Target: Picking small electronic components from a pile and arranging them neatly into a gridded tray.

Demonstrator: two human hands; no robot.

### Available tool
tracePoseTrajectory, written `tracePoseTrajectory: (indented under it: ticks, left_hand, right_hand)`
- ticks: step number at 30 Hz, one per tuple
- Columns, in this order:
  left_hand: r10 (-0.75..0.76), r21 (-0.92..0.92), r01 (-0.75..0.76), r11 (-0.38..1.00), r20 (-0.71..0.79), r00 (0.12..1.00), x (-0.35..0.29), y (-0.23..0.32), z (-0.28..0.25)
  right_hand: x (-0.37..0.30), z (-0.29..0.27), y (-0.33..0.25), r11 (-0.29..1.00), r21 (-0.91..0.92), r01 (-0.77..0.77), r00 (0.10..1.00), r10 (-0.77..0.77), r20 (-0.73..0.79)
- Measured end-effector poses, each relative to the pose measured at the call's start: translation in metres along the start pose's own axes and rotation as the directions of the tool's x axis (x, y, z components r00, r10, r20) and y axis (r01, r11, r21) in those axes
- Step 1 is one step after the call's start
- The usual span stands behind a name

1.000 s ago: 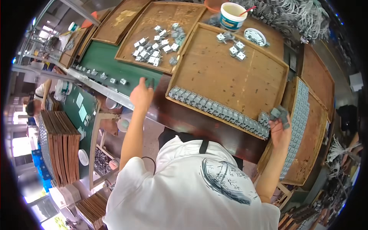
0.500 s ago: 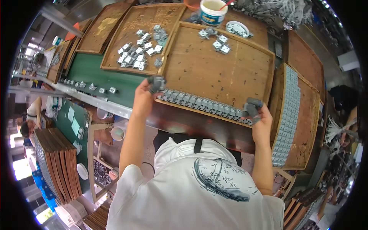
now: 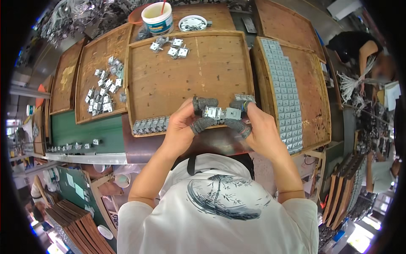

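Note:
Grey cots cover the thumb and index fingertip of each hand. Between those fingers my left hand (image 3: 182,125) pinches a small box-shaped metal part (image 3: 212,112) with an opening in its shiny face. My right hand (image 3: 263,127) grips another small metal part (image 3: 233,113), whose flat grey square face is up. The two parts are held side by side, close together, above the near edge of a wooden tray (image 3: 186,80). Along that edge runs a row of metal parts (image 3: 151,125), partly hidden behind my hands. A few more parts (image 3: 244,98) show just beyond my right fingers.
Loose metal parts (image 3: 178,51) lie at the tray's far side. More are scattered in the left tray (image 3: 86,63). A right-hand tray (image 3: 315,106) holds packed columns of grey parts. Behind stand a white bucket (image 3: 157,21) and a round dish (image 3: 192,23). Another person (image 3: 357,46) works at right.
My hands were apart at the two ends of the row; they have come together over the near edge, with a part in each. The view has swung, so the trays appear further left.

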State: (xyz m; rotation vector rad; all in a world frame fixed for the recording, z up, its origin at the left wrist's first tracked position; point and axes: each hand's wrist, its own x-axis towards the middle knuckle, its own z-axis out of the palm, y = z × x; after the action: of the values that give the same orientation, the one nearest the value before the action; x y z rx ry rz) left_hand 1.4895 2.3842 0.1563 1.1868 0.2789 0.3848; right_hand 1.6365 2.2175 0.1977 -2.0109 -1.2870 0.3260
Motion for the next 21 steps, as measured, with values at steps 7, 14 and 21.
tracePoseTrajectory:
  ticks: [7, 14, 21]
  left_hand:
    - [0.078, 0.149, -0.092, 0.985, 0.098, 0.992, 0.006, -0.007, 0.024]
    - [0.055, 0.450, -0.011, 0.893, -0.085, 0.995, 0.003, -0.033, 0.043]
    - [0.293, 0.730, -0.317, 0.606, 0.165, 0.942, 0.022, -0.045, 0.028]
  right_hand:
    - [0.001, -0.002, 0.008, 0.970, -0.168, 0.173, 0.982, -0.184, -0.051]
    - [0.000, 0.027, 0.022, 0.935, -0.324, 0.142, 0.974, -0.189, -0.121]
    - [-0.004, 0.017, 0.035, 0.997, 0.060, -0.047, 0.999, 0.045, 0.029]
